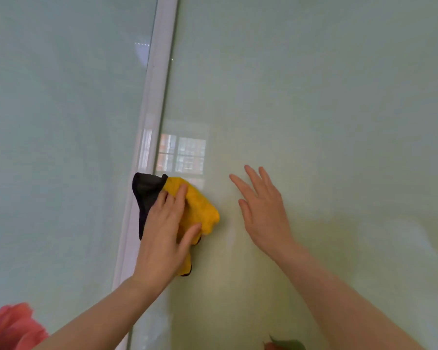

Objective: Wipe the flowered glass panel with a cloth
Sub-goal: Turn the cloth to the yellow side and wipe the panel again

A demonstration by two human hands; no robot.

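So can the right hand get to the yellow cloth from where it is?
Probably yes. The right hand is spread open beside the yellow cloth, with only bare glass panel between them. But the left hand already presses on the cloth, covering part of it.

Both bare forearms reach up and forward from the lower edge of the view. The left hand (166,223) lies palm down with its fingers fairly straight and close together, pointing up and slightly right, the thumb spread out to the right side. The right hand (263,210) is raised beside it, well apart, back toward the camera, fingers straight and loosely fanned, pointing up and to the left. Its wrist is bent slightly, the forearm running down to the right.
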